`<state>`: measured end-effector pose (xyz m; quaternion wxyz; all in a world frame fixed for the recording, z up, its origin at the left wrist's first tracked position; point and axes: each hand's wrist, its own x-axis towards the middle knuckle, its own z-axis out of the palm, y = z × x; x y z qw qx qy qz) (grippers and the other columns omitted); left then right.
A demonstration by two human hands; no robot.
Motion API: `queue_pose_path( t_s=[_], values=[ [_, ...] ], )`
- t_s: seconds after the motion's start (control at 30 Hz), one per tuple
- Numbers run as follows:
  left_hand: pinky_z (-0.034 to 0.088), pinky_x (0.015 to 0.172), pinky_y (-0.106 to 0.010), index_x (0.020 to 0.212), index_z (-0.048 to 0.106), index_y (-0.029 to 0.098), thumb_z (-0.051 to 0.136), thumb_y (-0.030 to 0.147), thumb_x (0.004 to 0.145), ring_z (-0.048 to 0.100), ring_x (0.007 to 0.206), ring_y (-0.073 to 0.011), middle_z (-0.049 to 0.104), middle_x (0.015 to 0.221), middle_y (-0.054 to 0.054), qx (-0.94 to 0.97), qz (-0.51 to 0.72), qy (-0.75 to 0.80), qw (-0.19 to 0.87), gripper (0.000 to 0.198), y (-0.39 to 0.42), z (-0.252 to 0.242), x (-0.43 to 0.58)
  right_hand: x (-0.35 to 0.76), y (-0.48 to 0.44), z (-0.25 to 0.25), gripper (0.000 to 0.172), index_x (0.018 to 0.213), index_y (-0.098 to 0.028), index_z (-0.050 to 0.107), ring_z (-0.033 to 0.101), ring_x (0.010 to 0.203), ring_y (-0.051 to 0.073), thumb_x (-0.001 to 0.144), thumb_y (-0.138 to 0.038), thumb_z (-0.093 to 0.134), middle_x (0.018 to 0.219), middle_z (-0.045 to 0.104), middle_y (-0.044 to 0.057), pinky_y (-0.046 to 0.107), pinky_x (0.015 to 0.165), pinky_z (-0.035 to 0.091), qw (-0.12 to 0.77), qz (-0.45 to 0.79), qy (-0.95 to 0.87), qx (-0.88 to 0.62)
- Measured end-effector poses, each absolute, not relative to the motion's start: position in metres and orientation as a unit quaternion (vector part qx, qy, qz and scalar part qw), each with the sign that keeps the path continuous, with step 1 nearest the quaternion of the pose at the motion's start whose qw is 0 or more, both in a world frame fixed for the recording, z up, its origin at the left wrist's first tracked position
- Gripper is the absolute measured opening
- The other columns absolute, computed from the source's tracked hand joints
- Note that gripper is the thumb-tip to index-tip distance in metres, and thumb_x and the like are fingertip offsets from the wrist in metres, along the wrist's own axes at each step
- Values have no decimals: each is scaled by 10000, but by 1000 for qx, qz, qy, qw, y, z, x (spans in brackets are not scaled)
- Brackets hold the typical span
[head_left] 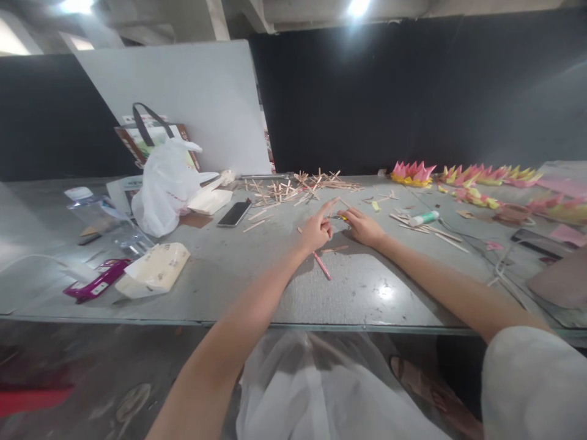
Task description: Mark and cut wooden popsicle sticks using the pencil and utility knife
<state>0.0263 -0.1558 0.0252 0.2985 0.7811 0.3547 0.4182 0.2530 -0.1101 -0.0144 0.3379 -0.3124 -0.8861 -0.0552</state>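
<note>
- The counter (220,269) carried a heap of wooden sticks (293,186) at its far middle.
- The left hand (316,231) pointed a forefinger; I could not tell whether its grip closed on the pink stick (323,267) beneath it.
- The right hand (364,226) lay just beside, its grip unclear.
- The sticks looked light, stiff and easily snapped; pinch one mid-length.
- No label was legible.

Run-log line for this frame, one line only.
left hand: index out, over pink stick, grip unclear | right hand: beside yellow piece | nearby: wooden sticks, glue stick | surface: grey table
</note>
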Motion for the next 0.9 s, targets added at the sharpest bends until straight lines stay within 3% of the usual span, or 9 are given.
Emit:
queue_pose_path(
  t_s=[0.17,0.37,0.7,0.9],
  values=[
    [435,679,-238,1608,449,267,486,1,827,515,539,-133,592,587,58,822,395,352,209,826,-156,26,25,253,-111,-13,463,1409,-218,566,598,1040,297,984,-98,426,1064,642,126,438,929,530,341,-59,-889,-300],
    [472,734,-246,1631,389,277,471,10,838,563,584,-127,662,678,42,835,360,366,198,841,-159,27,25,254,-110,-14,499,1436,-226,550,594,1048,306,966,-93,448,1071,643,123,443,920,538,337,-77,-894,-286],
    [426,514,-195,1666,257,239,465,71,917,503,403,-91,605,557,76,735,431,342,395,796,-158,22,34,250,-114,-9,489,1529,-231,479,581,1018,310,1054,-177,373,1080,623,140,458,904,537,340,-87,-889,-294],
    [399,483,-178,1669,205,210,506,103,946,498,380,-80,602,546,85,707,454,327,432,790,-153,21,35,249,-115,-7,515,1580,-239,441,564,1052,332,1068,-242,389,1116,614,153,497,940,527,341,-108,-882,-306]
  ],
)
